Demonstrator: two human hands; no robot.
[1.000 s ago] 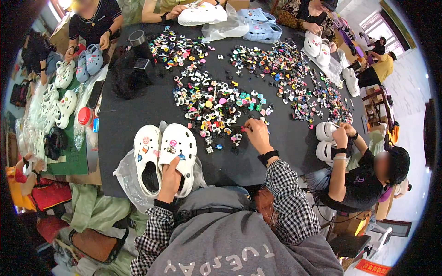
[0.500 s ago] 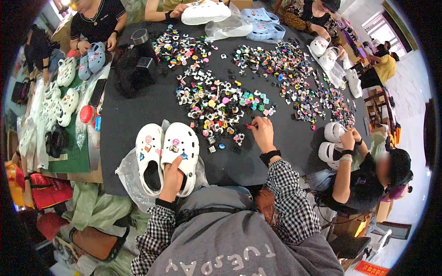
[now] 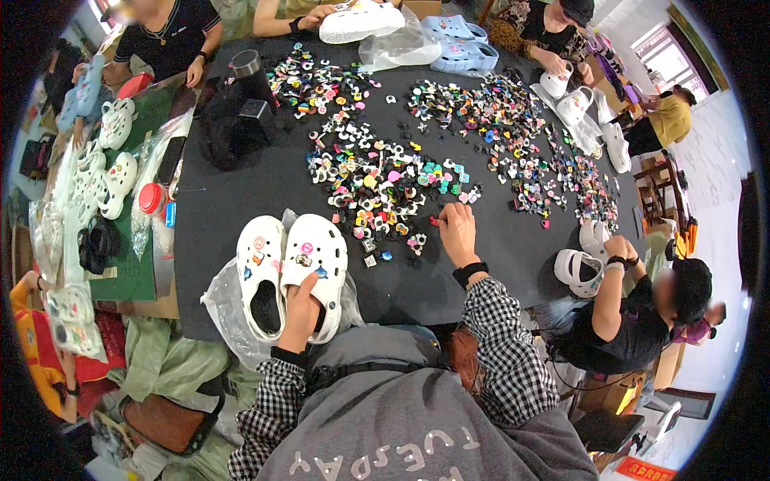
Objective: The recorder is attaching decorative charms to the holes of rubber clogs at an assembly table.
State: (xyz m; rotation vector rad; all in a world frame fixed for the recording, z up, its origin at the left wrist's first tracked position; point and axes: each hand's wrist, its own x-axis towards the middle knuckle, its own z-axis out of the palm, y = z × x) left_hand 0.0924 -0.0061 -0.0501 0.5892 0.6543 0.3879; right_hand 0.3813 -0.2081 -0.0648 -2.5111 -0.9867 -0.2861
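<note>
Bag of clear, crumpled plastic [image 3: 228,313] lies on the smooth matte black tabletop [image 3: 393,298], spread beneath a pair of white foam clogs [image 3: 261,240] that stand side by side, toes away from the wearer. Off to the left, a round, red-lidded jar [image 3: 151,199] sits shut near a flat green mat [image 3: 120,284]; I cannot tell what it holds. By the lower left, another see-through plastic bag [image 3: 74,317] has pale rounded shapes inside.

The clogs are rounded and pierced with small holes, some filled with colourful charms. The person's left hand [image 3: 301,311] grips the right clog, thumb laid over its upper beside a blue charm; its other fingers are mostly hidden. The right hand [image 3: 459,232] has thumb and forefinger pinched together on a small red charm [image 3: 435,222], just beside a loose heap of glossy, many-coloured charms [image 3: 365,172]. Crinkled black-and-white checked sleeves [image 3: 509,345] gather at both wrists, above dark bands.
</note>
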